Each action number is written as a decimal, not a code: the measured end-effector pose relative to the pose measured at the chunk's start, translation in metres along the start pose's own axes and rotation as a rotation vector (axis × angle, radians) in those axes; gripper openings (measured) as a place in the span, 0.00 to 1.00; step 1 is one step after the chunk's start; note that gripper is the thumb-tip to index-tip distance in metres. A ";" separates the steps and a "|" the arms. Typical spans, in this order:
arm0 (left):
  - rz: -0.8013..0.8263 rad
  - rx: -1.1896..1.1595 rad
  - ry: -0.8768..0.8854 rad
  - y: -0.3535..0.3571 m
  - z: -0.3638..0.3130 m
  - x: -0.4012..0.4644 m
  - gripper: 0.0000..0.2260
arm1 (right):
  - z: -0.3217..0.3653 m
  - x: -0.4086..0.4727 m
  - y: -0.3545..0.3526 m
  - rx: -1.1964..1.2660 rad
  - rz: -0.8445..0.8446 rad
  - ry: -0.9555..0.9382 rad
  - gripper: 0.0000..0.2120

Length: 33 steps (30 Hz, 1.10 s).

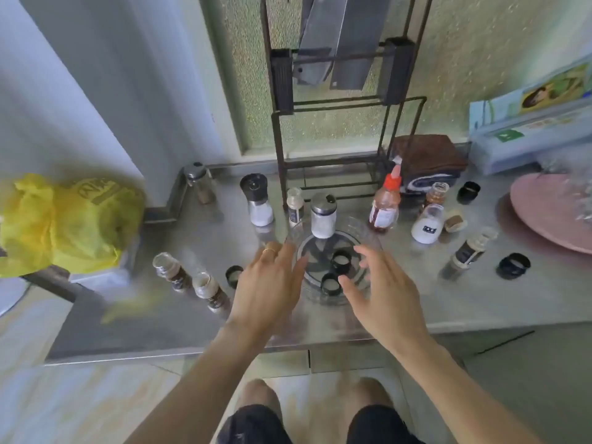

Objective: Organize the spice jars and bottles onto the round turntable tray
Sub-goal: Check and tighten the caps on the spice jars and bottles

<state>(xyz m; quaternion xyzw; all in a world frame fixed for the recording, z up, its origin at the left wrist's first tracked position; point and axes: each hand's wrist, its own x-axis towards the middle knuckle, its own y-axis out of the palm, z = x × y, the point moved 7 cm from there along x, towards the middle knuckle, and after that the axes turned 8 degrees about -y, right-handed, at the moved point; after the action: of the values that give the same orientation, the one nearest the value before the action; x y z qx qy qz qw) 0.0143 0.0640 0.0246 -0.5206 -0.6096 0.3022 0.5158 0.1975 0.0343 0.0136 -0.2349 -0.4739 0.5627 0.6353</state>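
Observation:
A clear round turntable tray point(368, 233) sits mid-counter with two black lids point(341, 260) inside it. A steel-capped salt jar point(323, 216) stands at its far rim. My left hand point(269, 280) hovers open at the tray's left edge and my right hand point(384, 286) open at its right edge; neither holds anything. A black-topped grinder point(258, 200), a small white-capped jar point(295, 203) and a red-capped sauce bottle point(386, 205) stand behind. Two open jars point(208, 290) lie at left; a white jar point(427, 224) and a tipped jar point(467, 251) lie at right.
A yellow plastic bag point(67, 225) sits at the far left. A dark wire rack point(339, 129) stands against the wall behind the jars. A pink round plate point(544, 206) lies at the right. Loose black lids point(512, 265) rest on the steel counter point(179, 325).

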 end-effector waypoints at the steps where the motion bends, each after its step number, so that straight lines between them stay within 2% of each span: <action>1: -0.028 0.004 -0.006 0.008 0.004 -0.003 0.15 | -0.001 -0.001 0.010 0.010 -0.022 -0.010 0.22; 4: -0.083 -0.002 -0.038 0.033 0.016 -0.005 0.12 | -0.002 0.005 0.033 -0.074 -0.015 0.030 0.17; 12: -0.254 -0.015 -0.071 0.027 0.021 -0.030 0.08 | 0.014 0.024 0.055 -0.289 0.001 0.184 0.26; 14: -0.325 -0.036 -0.055 0.011 0.021 -0.040 0.09 | 0.017 0.027 0.056 -0.337 0.013 0.176 0.27; 17: -0.518 0.001 -0.007 -0.020 0.029 -0.059 0.14 | 0.021 0.028 0.056 -0.375 0.025 0.168 0.27; 19: -0.561 -0.017 -0.129 -0.032 0.056 -0.065 0.16 | 0.024 0.027 0.055 -0.402 0.040 0.171 0.28; 21: -0.532 -0.027 -0.276 -0.034 0.088 -0.067 0.21 | 0.027 0.024 0.056 -0.422 0.065 0.176 0.27; 24: -0.476 -0.020 -0.392 -0.032 0.124 -0.069 0.31 | 0.034 0.023 0.051 -0.408 0.025 0.157 0.23; 26: -0.410 -0.044 -0.459 -0.023 0.140 -0.070 0.36 | 0.045 0.026 0.043 -0.306 -0.054 0.121 0.20; 28: -0.320 -0.095 -0.523 -0.012 0.149 -0.072 0.39 | 0.060 0.031 0.040 -0.097 -0.126 0.026 0.17; 31: -0.231 -0.111 -0.594 0.002 0.153 -0.073 0.34 | 0.079 0.040 0.050 0.201 -0.116 -0.102 0.18; 33: -0.175 -0.105 -0.605 0.010 0.154 -0.072 0.27 | 0.091 0.042 0.060 0.237 -0.042 -0.183 0.21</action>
<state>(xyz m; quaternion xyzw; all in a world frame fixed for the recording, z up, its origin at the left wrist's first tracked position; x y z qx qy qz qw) -0.1330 0.0240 -0.0509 -0.3788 -0.7926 0.3656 0.3076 0.0859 0.0679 0.0183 -0.0959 -0.4649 0.6204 0.6244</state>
